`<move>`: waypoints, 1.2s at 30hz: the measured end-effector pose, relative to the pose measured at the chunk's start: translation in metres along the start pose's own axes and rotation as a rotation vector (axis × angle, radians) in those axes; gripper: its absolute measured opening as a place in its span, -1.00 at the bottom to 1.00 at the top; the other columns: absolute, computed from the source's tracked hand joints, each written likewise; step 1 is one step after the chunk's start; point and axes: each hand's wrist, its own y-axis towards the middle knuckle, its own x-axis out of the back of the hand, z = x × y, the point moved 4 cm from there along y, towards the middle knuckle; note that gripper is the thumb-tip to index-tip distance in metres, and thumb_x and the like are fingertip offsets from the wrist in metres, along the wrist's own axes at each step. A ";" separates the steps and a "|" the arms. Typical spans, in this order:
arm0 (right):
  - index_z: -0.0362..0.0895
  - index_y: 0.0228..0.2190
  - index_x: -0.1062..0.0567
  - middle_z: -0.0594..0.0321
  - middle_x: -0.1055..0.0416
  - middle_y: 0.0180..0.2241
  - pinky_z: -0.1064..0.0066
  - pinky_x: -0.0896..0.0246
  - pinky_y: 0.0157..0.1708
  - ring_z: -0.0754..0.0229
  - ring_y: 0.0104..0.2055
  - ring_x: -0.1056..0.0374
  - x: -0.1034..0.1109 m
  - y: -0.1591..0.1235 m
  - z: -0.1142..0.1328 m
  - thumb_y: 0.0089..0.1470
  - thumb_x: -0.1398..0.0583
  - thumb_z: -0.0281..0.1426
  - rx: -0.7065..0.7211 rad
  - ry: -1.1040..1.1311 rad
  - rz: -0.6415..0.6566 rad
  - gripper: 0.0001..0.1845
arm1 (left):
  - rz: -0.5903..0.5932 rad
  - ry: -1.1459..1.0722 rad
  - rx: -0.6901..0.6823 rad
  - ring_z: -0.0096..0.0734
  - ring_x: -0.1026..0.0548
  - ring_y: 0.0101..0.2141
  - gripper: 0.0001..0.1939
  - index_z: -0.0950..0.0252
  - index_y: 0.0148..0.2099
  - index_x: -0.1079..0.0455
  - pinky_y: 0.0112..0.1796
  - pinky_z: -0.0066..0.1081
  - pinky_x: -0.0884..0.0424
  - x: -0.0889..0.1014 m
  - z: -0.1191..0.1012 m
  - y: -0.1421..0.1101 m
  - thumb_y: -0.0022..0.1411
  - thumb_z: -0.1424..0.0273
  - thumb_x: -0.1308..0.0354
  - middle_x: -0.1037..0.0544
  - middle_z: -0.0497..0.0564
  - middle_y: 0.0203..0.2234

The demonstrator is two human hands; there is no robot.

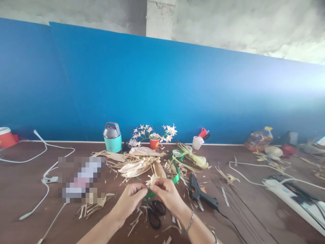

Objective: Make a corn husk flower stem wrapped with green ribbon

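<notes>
A small cream flower (151,179), seemingly made of dried husk, stands up between my two hands, with a bit of green tape (150,194) just under it. My left hand (134,197) pinches at the flower's base from the left, thumb and forefinger together. From the other side, my right hand (168,194) pinches close to the same spot; its fingertips partly cover the flower. Black-handled scissors (154,217) lie below the hands. Dried corn husks (135,166) are heaped just beyond, and a green ribbon (175,178) curls out beside them.
A black glue gun (200,195) lies to the right, its cord trailing forward. Behind stand a turquoise canister (113,142), a red cup (154,142) with husk flowers, and a white cup (197,143) of tools. A power strip (294,200) sits far right; white cables (45,179) run left.
</notes>
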 end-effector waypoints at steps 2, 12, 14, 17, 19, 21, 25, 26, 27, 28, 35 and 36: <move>-0.15 -0.63 -0.36 0.43 -0.09 -0.69 0.49 0.21 -0.65 0.41 -0.66 0.09 0.000 -0.001 -0.001 -0.13 -0.29 -0.15 -0.034 0.019 0.056 -0.64 | 0.018 -0.026 0.053 -0.63 0.08 -0.72 -0.70 0.30 -0.52 -0.33 -0.64 -0.49 0.20 0.000 0.001 -0.001 -0.06 0.14 -0.18 -0.03 -0.29 -0.82; -0.19 -0.61 -0.41 0.44 -0.11 -0.73 0.51 0.31 -0.70 0.45 -0.70 0.08 0.001 -0.001 -0.004 -0.16 -0.32 -0.10 -0.089 0.051 0.161 -0.60 | 0.038 -0.028 0.106 -0.66 0.12 -0.73 -0.65 0.32 -0.50 -0.35 -0.63 -0.47 0.26 0.000 0.006 0.001 -0.16 0.12 -0.27 -0.05 -0.30 -0.83; -0.20 -0.59 -0.44 0.42 -0.15 -0.70 0.52 0.28 -0.70 0.44 -0.69 0.03 0.001 -0.001 -0.003 -0.18 -0.33 -0.12 -0.089 0.057 0.155 -0.61 | 0.037 -0.032 0.109 -0.66 0.11 -0.73 -0.66 0.31 -0.52 -0.33 -0.62 -0.47 0.27 0.000 0.006 0.001 -0.17 0.14 -0.27 -0.06 -0.30 -0.83; -0.21 -0.54 -0.49 0.42 -0.16 -0.68 0.52 0.29 -0.69 0.44 -0.69 0.03 0.001 -0.001 -0.002 -0.19 -0.33 -0.13 -0.097 0.071 0.132 -0.63 | 0.012 -0.051 0.108 -0.66 0.11 -0.73 -0.67 0.31 -0.53 -0.34 -0.62 -0.48 0.27 0.000 0.005 0.001 -0.18 0.16 -0.29 -0.06 -0.29 -0.83; -0.20 -0.47 -0.52 0.41 -0.19 -0.66 0.52 0.29 -0.69 0.45 -0.68 0.03 0.001 -0.002 -0.001 -0.19 -0.33 -0.15 -0.114 0.084 0.121 -0.64 | -0.014 -0.063 0.104 -0.66 0.11 -0.73 -0.67 0.31 -0.52 -0.36 -0.62 -0.48 0.27 0.001 0.003 0.001 -0.19 0.15 -0.29 -0.06 -0.29 -0.84; -0.20 -0.43 -0.51 0.40 -0.21 -0.62 0.53 0.30 -0.69 0.46 -0.67 0.02 0.001 -0.002 -0.001 -0.19 -0.33 -0.17 -0.136 0.106 0.112 -0.65 | -0.039 -0.076 0.094 -0.65 0.11 -0.72 -0.68 0.32 -0.51 -0.39 -0.62 -0.48 0.27 0.001 0.001 0.000 -0.19 0.15 -0.29 -0.07 -0.29 -0.83; -0.19 -0.45 -0.48 0.40 -0.19 -0.63 0.53 0.35 -0.70 0.45 -0.67 0.03 -0.001 -0.003 0.002 -0.22 -0.35 -0.18 -0.149 0.148 0.099 -0.64 | -0.071 -0.103 0.078 -0.65 0.08 -0.72 -0.69 0.32 -0.49 -0.43 -0.63 -0.48 0.24 0.001 -0.001 0.000 -0.19 0.17 -0.28 -0.10 -0.27 -0.81; -0.19 -0.48 -0.46 0.41 -0.19 -0.64 0.53 0.35 -0.70 0.45 -0.68 0.04 -0.001 -0.003 0.002 -0.23 -0.36 -0.18 -0.146 0.154 0.092 -0.64 | -0.067 -0.097 0.077 -0.64 0.08 -0.72 -0.69 0.32 -0.49 -0.43 -0.63 -0.49 0.24 0.001 -0.001 0.000 -0.19 0.17 -0.28 -0.11 -0.27 -0.82; -0.19 -0.52 -0.44 0.41 -0.18 -0.65 0.53 0.35 -0.70 0.46 -0.68 0.05 -0.002 -0.003 0.002 -0.24 -0.36 -0.17 -0.142 0.158 0.084 -0.64 | -0.060 -0.083 0.077 -0.64 0.07 -0.72 -0.70 0.33 -0.48 -0.44 -0.63 -0.49 0.23 0.000 0.000 0.000 -0.18 0.17 -0.28 -0.11 -0.27 -0.82; -0.19 -0.55 -0.42 0.41 -0.18 -0.65 0.53 0.33 -0.69 0.46 -0.68 0.06 -0.002 -0.003 0.002 -0.24 -0.36 -0.17 -0.138 0.157 0.076 -0.64 | -0.055 -0.066 0.078 -0.64 0.07 -0.72 -0.71 0.33 -0.48 -0.45 -0.63 -0.49 0.23 0.000 0.000 0.000 -0.17 0.18 -0.27 -0.10 -0.27 -0.83; -0.16 -0.62 -0.36 0.46 -0.11 -0.71 0.52 0.22 -0.66 0.42 -0.67 0.07 0.001 0.000 -0.003 -0.18 -0.32 -0.19 -0.092 0.027 -0.002 -0.66 | -0.070 0.019 0.042 -0.61 0.02 -0.70 -0.78 0.32 -0.48 -0.48 -0.62 -0.50 0.09 0.002 0.002 0.000 -0.08 0.24 -0.21 -0.15 -0.24 -0.80; -0.16 -0.63 -0.36 0.45 -0.11 -0.72 0.52 0.20 -0.66 0.41 -0.67 0.06 0.002 0.001 -0.004 -0.16 -0.31 -0.20 -0.080 -0.010 -0.008 -0.68 | -0.079 0.037 0.020 -0.59 -0.03 -0.69 -0.79 0.32 -0.49 -0.48 -0.61 -0.51 0.04 0.003 0.001 0.000 -0.07 0.25 -0.20 -0.20 -0.22 -0.78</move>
